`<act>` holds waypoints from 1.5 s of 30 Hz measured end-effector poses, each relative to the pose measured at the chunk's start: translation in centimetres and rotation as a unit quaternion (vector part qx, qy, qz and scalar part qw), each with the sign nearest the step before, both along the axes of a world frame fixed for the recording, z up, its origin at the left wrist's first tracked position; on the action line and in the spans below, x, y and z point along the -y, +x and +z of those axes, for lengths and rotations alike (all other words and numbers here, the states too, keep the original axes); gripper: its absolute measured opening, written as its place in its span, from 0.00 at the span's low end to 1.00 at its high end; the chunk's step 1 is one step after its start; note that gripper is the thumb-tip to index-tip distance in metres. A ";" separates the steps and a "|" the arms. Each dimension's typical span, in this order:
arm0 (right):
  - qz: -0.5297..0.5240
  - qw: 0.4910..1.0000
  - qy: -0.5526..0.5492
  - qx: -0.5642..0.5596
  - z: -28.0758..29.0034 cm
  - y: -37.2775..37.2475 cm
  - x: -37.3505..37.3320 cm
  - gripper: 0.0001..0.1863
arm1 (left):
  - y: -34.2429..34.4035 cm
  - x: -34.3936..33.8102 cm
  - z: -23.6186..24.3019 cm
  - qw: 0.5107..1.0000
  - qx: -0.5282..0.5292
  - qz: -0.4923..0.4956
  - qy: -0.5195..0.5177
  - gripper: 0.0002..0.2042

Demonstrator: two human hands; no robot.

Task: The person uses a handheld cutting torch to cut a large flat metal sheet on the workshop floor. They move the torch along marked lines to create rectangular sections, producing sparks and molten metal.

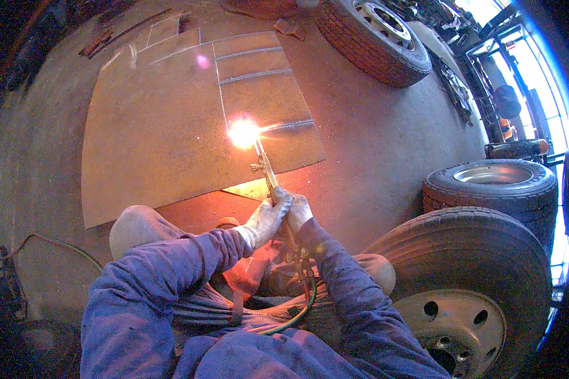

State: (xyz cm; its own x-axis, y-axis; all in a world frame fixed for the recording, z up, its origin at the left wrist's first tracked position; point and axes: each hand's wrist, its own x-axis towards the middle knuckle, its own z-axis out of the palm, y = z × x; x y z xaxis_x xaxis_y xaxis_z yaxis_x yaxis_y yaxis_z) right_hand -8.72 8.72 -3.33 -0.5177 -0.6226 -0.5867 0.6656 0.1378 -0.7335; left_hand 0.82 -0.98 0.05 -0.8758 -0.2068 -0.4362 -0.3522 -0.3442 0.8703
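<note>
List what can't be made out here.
Cutting torch tip: head view, lost in glare from the flame.
Its gripped section: head view, covered by the left hand and right hand.
Hoses, far ends: head view, hidden by blue clothing.
Nearest tire, bottom: head view, cut off by lower edge.

Dim floor [373, 142], glaring torch flame [243, 133], overexposed windows [557, 110] at right, grainy, dark, curving edges
</note>
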 end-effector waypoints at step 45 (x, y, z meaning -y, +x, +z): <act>-0.083 0.996 -0.016 0.023 3.6 1.7 1.5 0.11 | -0.5 0.3 -1.6 0.996 0.002 0.036 0.083 0.17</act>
